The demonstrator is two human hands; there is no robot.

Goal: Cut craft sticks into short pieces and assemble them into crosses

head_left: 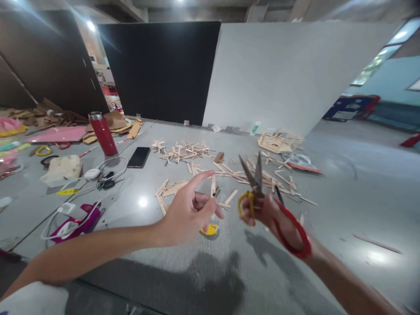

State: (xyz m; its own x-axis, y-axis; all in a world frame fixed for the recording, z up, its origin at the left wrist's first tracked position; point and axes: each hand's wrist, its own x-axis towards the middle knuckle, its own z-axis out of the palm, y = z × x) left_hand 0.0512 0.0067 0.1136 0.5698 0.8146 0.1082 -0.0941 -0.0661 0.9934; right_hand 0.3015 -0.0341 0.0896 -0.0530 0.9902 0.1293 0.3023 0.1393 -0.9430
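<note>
My right hand (262, 210) grips a pair of scissors (256, 179), one handle loop yellow and the other red. Their blades point up and stand apart, with nothing between them. My left hand (188, 208) hovers over the table with the index finger stretched out and the other fingers loosely bent; I see nothing held in it. Just beyond it lie thin wooden sticks (232, 198), some joined into an angular frame (160, 199). Under its fingertips a small yellow object (210, 229) rests on the table, partly hidden by the hand.
Star-shaped stick pieces (188, 151) and a stick structure (280, 141) lie toward the back panels. On the left are a red bottle (103, 134), a phone (138, 157), keys (108, 180), cables and a purple power strip (77, 223). A plastic packet (302, 162) is at right.
</note>
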